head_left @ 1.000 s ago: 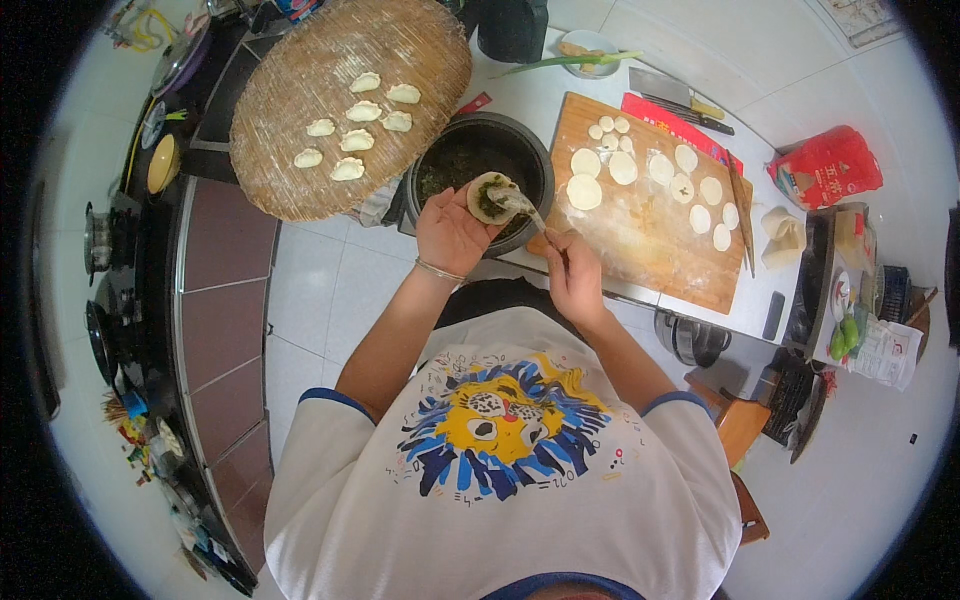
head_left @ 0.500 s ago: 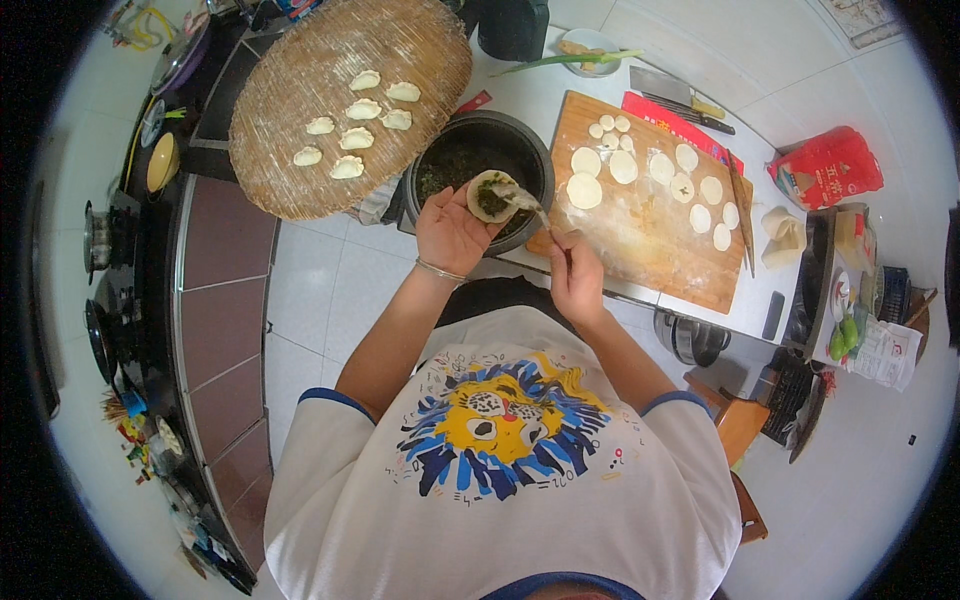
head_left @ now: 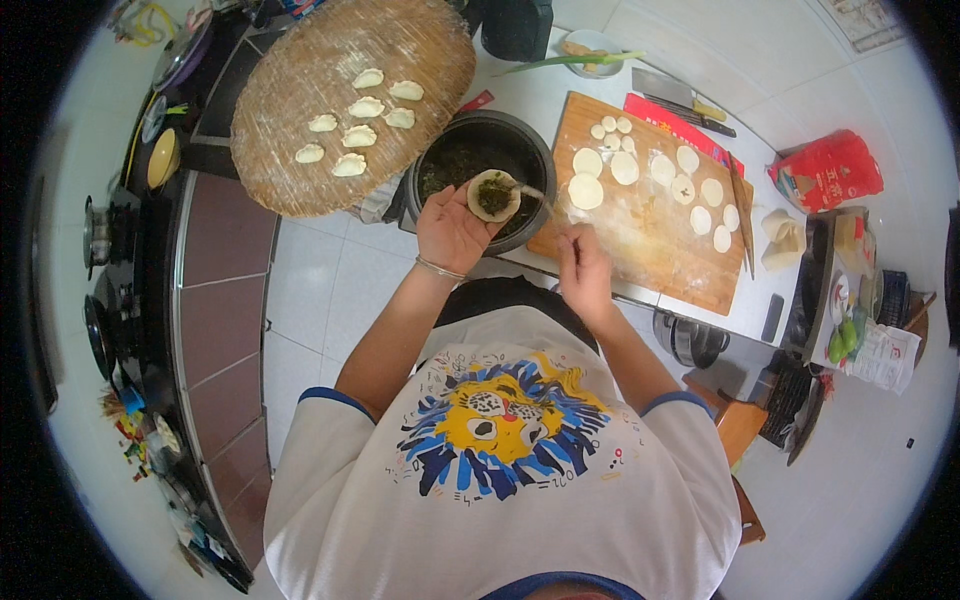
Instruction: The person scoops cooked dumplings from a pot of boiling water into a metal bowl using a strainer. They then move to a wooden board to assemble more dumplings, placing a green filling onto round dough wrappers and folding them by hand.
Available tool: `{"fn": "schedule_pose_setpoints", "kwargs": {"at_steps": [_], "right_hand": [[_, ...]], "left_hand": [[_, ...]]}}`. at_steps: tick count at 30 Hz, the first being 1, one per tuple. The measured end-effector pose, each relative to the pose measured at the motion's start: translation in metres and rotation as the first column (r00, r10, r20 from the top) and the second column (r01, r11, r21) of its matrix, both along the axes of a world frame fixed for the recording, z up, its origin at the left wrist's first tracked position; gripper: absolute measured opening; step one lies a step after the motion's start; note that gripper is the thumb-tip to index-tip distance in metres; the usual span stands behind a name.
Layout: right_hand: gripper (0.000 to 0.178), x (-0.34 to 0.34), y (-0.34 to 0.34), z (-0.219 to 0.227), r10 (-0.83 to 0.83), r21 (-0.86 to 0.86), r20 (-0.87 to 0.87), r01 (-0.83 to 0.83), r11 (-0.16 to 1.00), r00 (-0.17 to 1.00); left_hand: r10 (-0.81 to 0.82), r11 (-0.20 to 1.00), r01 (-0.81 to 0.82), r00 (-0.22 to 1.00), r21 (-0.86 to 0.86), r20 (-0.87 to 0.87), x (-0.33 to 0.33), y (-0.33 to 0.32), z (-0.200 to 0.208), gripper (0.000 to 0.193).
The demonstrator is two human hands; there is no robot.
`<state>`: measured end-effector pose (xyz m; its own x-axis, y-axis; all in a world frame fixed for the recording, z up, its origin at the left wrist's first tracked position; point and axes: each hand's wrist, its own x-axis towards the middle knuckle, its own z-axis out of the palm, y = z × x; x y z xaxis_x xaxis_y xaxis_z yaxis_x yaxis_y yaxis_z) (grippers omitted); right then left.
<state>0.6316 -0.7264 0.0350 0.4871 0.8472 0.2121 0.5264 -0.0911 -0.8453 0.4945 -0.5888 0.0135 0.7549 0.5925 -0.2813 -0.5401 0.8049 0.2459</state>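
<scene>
My left hand point(head_left: 452, 232) cradles a round dumpling wrapper point(head_left: 492, 212) on its fingers, palm up. Dark green chopped filling point(head_left: 494, 193) lies in the middle of the wrapper. Pinched in my right hand point(head_left: 584, 268) is the handle of a spoon point(head_left: 532, 191), whose tip reaches over the wrapper's right edge. Both hands are at the near rim of a dark pot point(head_left: 545, 160), which holds more of the green filling. Several folded dumplings point(head_left: 358, 135) rest on a round woven tray point(head_left: 290, 110) to the left.
A floured wooden board point(head_left: 640, 240) on the right carries several flat wrappers point(head_left: 586, 190) and small dough pieces point(head_left: 610, 124). A rolling pin point(head_left: 741, 212) lies along its right edge. Beyond it are a cleaver point(head_left: 662, 87), a knife point(head_left: 700, 122) and a bowl point(head_left: 592, 45) under a green onion.
The spoon has drawn back to the right off the filling, leaving the filling more exposed. My right hand has shifted slightly right; my left hand stays almost still.
</scene>
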Motion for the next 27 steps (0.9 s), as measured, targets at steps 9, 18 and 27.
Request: {"fn": "schedule_pose_setpoints", "kwargs": {"at_steps": [9, 18, 27], "right_hand": [[0.022, 0.011, 0.009, 0.010, 0.159, 0.023, 0.292, -0.173, 0.985, 0.943], [0.016, 0.011, 0.015, -0.001, 0.142, 0.099, 0.248, -0.171, 0.980, 0.958], [0.008, 0.015, 0.033, -0.002, 0.014, -0.068, 0.297, 0.007, 0.998, 0.955]], "left_hand": [[0.010, 0.996, -0.003, 0.996, 0.086, -0.087, -0.003, 0.002, -0.004, 0.051], [0.013, 0.992, 0.001, 0.993, 0.123, -0.115, -0.008, 0.004, -0.005, 0.052], [0.056, 0.997, -0.049, 0.989, 0.052, -0.134, -0.023, 0.014, -0.011, 0.050]]}}
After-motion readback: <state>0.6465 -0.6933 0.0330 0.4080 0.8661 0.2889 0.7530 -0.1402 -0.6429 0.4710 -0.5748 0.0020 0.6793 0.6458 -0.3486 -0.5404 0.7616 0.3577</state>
